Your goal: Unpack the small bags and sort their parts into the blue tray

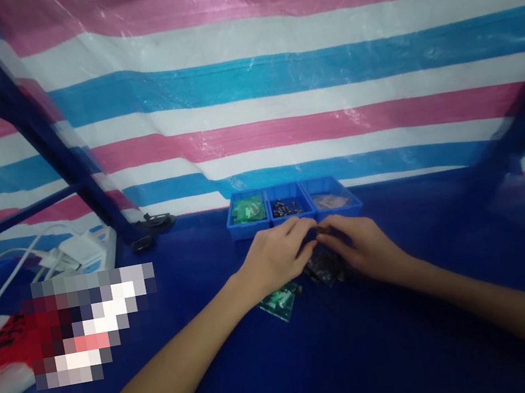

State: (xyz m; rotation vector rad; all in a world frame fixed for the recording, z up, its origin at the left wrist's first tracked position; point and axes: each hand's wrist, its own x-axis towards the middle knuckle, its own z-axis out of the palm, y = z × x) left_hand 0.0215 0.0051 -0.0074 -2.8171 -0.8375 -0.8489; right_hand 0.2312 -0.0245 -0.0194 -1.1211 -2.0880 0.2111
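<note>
"Now, what's gripped?"

"Your right hand (365, 243) pinches a small brownish piece (322, 230), nearer than the blue plastic trays (248, 231); your left hand (278, 256) curls beside it, but I cannot tell whether it grips."

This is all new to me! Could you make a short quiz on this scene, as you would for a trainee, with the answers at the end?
1. As seen in the picture, which of the blue bins holds the small dark parts?
a) the left one
b) the middle one
c) the right one

2. True or false: the green packet on the table lies nearer the left hand than the right hand.

3. Fill in: the sheet behind the table has stripes of pink, white and ____.

Key: 1. b; 2. true; 3. blue.
</note>
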